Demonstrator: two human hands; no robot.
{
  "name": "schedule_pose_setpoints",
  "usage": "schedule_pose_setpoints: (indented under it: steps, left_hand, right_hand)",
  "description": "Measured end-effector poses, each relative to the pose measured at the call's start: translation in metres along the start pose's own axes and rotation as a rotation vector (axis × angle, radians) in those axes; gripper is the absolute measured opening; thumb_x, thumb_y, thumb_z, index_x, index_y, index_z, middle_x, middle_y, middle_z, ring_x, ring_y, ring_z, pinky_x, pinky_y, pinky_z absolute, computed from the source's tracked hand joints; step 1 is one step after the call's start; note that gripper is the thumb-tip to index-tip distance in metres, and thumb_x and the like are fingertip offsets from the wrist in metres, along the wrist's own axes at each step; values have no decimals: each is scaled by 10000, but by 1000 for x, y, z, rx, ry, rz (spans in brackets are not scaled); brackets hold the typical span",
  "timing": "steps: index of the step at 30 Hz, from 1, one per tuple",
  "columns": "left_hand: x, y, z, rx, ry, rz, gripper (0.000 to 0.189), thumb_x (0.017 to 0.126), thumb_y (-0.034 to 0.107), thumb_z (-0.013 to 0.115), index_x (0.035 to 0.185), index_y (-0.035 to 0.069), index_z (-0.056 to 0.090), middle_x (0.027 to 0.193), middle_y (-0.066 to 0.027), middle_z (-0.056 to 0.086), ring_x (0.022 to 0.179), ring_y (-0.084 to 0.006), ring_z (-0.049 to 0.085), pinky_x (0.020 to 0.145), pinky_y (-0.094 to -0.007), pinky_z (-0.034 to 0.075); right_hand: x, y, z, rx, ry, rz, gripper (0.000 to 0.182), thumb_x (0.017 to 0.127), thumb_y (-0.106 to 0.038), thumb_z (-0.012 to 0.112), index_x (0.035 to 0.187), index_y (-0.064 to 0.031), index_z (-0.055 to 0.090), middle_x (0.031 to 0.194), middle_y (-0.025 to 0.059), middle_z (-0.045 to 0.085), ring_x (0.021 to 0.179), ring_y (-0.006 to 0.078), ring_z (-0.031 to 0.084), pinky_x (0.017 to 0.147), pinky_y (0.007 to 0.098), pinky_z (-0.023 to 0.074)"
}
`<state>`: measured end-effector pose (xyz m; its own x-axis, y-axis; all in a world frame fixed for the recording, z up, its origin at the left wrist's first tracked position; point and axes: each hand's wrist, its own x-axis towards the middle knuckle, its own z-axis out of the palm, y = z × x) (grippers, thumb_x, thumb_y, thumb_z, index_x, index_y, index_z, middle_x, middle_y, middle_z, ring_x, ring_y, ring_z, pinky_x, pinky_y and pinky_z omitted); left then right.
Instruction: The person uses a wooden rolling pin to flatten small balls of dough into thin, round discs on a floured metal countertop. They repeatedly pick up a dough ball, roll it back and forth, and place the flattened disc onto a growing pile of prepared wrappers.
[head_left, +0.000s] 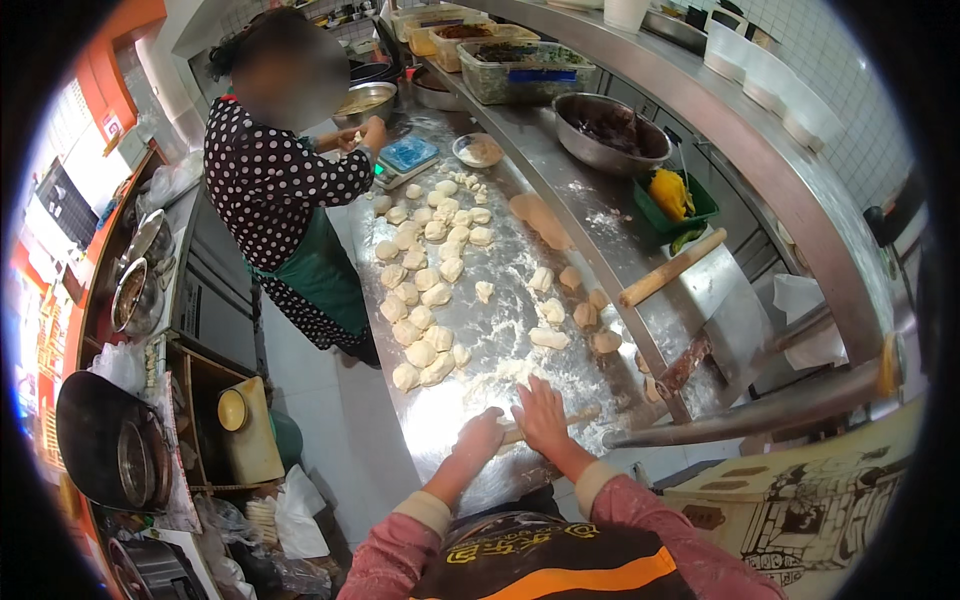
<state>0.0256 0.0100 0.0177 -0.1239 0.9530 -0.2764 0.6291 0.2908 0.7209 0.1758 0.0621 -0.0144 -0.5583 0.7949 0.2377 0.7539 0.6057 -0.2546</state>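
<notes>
My left hand (480, 437) is low over the steel worktop (510, 285), its fingers bent at the near end of a thin wooden rolling pin (585, 414). What lies under those fingers is hidden. Flat across the pin rests my right hand (543, 420), its fingers spread and pointing away from me. Loose flour (517, 371) covers the steel just beyond both hands. Farther up, a long piece of dough (549, 338) and a rounder dough piece (552, 311) lie to the right. Many floured dough pieces (421, 353) are grouped along the left side.
A co-worker (289, 165) stands at the left edge, hands near a digital scale (407, 159). On the raised shelf at right are a steel bowl of dark filling (611, 135), a green basket (701, 206) and a thicker rolling pin (673, 268). A bowl (478, 150) sits beyond the dough.
</notes>
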Motion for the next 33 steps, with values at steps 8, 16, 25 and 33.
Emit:
schedule_pose_setpoints:
  steps: [8,16,25,33]
  left_hand:
    - [-2,-27,9,-103,60,-30,255,862,221,456,925,31,613,845,-222,629,829,-385,602,749,-448,466]
    - [0,-11,0,138,15,89,299,798,241,483,959,32,624,835,-213,629,781,-385,599,742,-462,464]
    - [-9,-32,5,-155,2,59,259,828,223,518,968,9,560,831,-268,602,831,-424,574,713,-455,447]
    - [-1,-15,-9,157,-92,124,198,776,176,569,903,24,554,798,-219,609,765,-394,580,695,-465,454]
  right_hand:
    - [-70,-9,-34,-40,-271,-95,518,778,-374,595,1204,-95,499,1251,124,442,1142,329,397,963,501,283]
    - [17,5,23,-26,17,-24,439,842,-314,527,1206,-71,498,1317,145,421,1194,314,398,962,476,305]
    - [-52,-12,-13,53,-176,-35,491,781,-253,606,1199,-41,461,1264,148,425,1191,322,373,967,478,284]
    - [-17,2,3,26,-20,-189,463,775,-242,620,1164,-35,479,1262,159,432,1171,331,389,952,468,302]
